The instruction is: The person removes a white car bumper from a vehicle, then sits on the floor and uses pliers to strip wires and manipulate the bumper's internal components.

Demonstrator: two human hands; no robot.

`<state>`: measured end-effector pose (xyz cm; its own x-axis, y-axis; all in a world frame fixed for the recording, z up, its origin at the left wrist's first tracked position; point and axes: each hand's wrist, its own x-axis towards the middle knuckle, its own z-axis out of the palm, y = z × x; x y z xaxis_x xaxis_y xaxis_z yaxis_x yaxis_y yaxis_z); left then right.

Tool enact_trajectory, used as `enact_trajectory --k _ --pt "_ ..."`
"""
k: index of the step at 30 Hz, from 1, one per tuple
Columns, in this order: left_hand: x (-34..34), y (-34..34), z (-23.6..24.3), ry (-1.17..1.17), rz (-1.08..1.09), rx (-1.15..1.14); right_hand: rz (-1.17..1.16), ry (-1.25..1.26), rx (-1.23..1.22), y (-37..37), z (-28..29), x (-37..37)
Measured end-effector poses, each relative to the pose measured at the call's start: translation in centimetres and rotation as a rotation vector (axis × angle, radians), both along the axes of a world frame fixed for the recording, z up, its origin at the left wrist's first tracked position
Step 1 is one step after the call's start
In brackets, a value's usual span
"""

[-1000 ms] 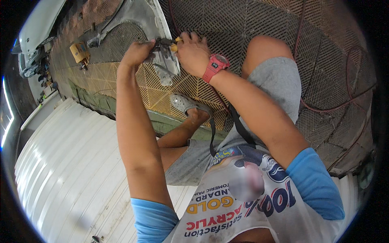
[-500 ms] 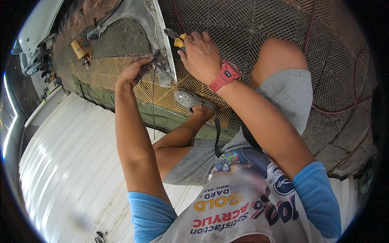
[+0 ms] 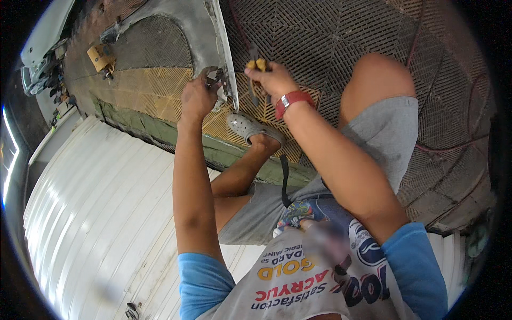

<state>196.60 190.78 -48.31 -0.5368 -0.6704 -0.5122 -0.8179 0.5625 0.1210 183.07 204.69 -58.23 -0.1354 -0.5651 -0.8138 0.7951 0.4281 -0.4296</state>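
Note:
A grey car fender (image 3: pixel 193 17) with a curved wheel-arch cutout slants in from the top edge. At its lower corner my left hand (image 3: pixel 200 98) has its fingers curled against the inner side. Something small and dark shows at those fingertips, but I cannot make out what it is. To the right of the fender's pale edge, my right hand (image 3: pixel 278 82) is closed around pliers (image 3: pixel 258 65) with yellow-and-black grips. The pliers' jaws point up and away, apart from the fender, and their handle ends hang below the fingers.
Slatted floor tiles (image 3: pixel 314 32), dark and yellowish, lie beneath. A yellow container (image 3: pixel 101 57) stands at the left. My foot in a grey clog (image 3: pixel 250 129) is just below the fender's corner. A red hose (image 3: pixel 445 150) runs along the right; white corrugated sheeting (image 3: pixel 106 202) spans the lower left.
My right hand has drawn the pliers down and right, away from the fender's edge, and turned them. My left hand has shifted right, its fingers now pointing up at the fender's corner.

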Motion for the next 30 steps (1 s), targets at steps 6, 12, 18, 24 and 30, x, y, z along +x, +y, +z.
enact_trajectory --k 6,12,18,24,30 --pt "-0.2 -0.1 -0.3 -0.114 -0.144 -0.178 -0.121 -0.475 -0.132 2.1 1.6 4.2" --pt "0.2 -3.0 0.3 -0.175 -0.127 -0.093 -0.012 -0.208 -0.154 1.5 3.3 5.1" --pt "-0.3 -7.8 1.3 -0.09 0.046 0.177 0.147 0.571 -0.124 3.1 4.3 5.2" --pt "-8.3 -8.3 2.7 -0.303 -0.245 0.148 0.038 0.937 -0.124 2.5 4.2 3.3" --pt "-12.8 -4.7 1.5 -0.417 -0.398 -0.076 0.033 0.935 -0.024 2.3 3.7 1.3"
